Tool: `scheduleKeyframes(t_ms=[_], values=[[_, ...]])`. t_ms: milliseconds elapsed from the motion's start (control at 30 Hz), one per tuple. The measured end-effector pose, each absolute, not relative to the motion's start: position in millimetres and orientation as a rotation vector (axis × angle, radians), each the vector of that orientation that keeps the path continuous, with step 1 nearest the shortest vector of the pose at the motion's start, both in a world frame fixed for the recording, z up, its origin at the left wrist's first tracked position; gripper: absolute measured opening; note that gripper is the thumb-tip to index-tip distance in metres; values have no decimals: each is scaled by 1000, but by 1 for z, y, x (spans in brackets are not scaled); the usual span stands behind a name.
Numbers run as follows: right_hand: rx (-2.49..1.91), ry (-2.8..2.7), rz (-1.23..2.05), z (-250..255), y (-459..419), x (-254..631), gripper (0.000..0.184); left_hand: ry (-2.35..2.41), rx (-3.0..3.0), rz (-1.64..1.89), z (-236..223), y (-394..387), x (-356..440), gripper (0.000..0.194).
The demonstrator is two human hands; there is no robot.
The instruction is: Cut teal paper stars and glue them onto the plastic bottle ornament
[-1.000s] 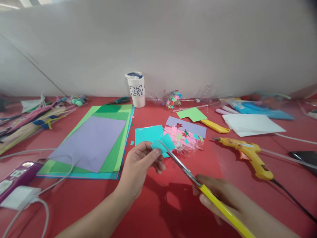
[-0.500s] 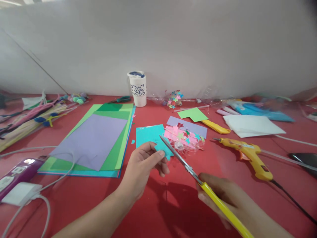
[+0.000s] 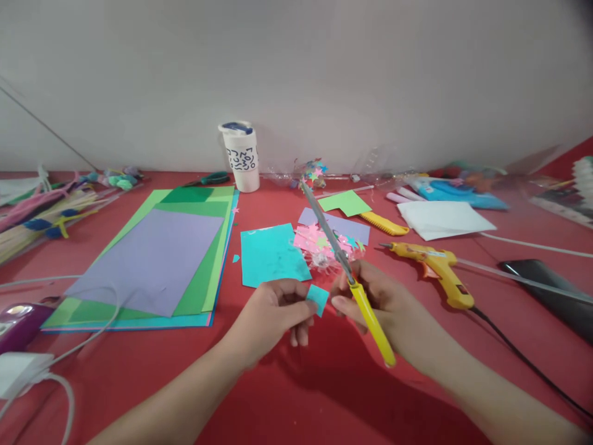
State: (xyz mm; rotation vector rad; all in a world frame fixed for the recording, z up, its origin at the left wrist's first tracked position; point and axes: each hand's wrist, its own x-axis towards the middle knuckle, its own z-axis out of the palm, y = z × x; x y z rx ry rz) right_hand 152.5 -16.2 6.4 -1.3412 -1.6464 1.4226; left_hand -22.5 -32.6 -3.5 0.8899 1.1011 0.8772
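Observation:
Between thumb and fingers, my left hand (image 3: pixel 280 309) pinches a small turquoise piece of paper (image 3: pixel 317 300). My right hand (image 3: pixel 377 303) grips a pair of scissors (image 3: pixel 340 256) with yellow handles; the blades point up and away and look closed. The right fingertips are close to the small piece's right edge; whether they touch it I cannot tell. Behind my left hand lies a larger turquoise sheet (image 3: pixel 273 254) on the red table. Past the scissors is a pink piece with clear shreds (image 3: pixel 310 238) and star cutouts, on a lilac paper (image 3: pixel 359 230).
Stacked coloured sheets (image 3: pixel 152 262) lie at left, near a purple power strip (image 3: pixel 21 327) and white cables. A white cup (image 3: pixel 243 161) stands by the wall. On the right are a yellow glue gun (image 3: pixel 435 266), a yellow cutter (image 3: pixel 384 224), white paper (image 3: pixel 445 219) and a black phone (image 3: pixel 546 284).
The scissors have come away from the turquoise piece and now tilt upward in my right hand. That hand has moved left, close to my left hand. The view has shifted slightly right.

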Motion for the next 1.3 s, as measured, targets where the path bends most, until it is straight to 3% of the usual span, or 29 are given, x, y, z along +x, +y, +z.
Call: scheduleKeyframes(t_ms=[300,567,800,1300], values=[[-1328,-1578,1266,-7,-18,148,18,1076,895,817,-9,-39,-14,10],[-1487,-1889,1207,2,-25,168,28,1101,791,1084,-7,-32,-24,16],[-1368,-2175,1072,-4,-36,195,21,1157,830,1344,8,-26,-41,14],[-1347,-2111,1224,-18,-42,195,32,1138,881,1311,12,-32,-39,11]])
